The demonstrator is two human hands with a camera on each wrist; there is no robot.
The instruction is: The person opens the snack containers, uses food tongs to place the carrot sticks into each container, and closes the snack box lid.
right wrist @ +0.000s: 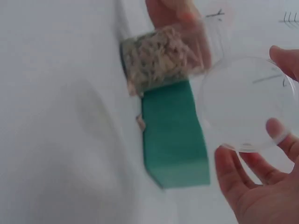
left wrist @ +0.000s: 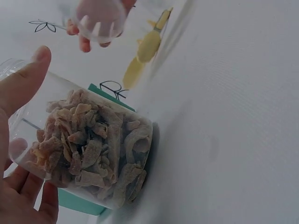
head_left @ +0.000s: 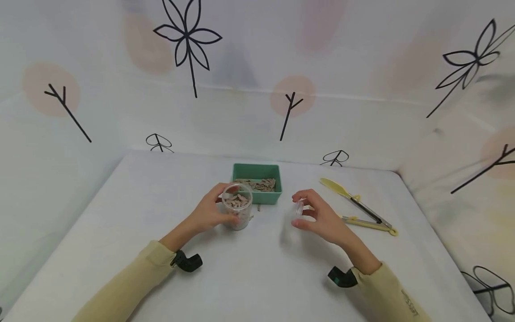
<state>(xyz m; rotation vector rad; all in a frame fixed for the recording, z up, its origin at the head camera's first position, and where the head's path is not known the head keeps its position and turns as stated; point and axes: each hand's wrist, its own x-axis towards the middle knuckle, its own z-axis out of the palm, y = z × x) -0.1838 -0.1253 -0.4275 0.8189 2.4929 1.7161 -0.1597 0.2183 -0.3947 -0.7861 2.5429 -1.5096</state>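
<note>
My left hand (head_left: pixel 213 209) grips a clear plastic jar (head_left: pixel 238 219) around its upper part. Small brownish dried strips (left wrist: pixel 98 144) fill much of the jar, whose mouth is uncovered. To the right, my right hand (head_left: pixel 319 218) holds a round clear lid (right wrist: pixel 247 105) by its rim, raised above the table and apart from the jar. Just behind the jar is a green rectangular container (head_left: pixel 261 197) with more of the same strips (head_left: pixel 261 184) inside. A few loose bits lie on the table near the jar and container.
Yellow-tipped tongs (head_left: pixel 364 208) lie spread on the white table (head_left: pixel 257 277), to the right of my right hand. A white cloth with printed flowers and twigs (head_left: pixel 241 116) rises behind the table and along its sides.
</note>
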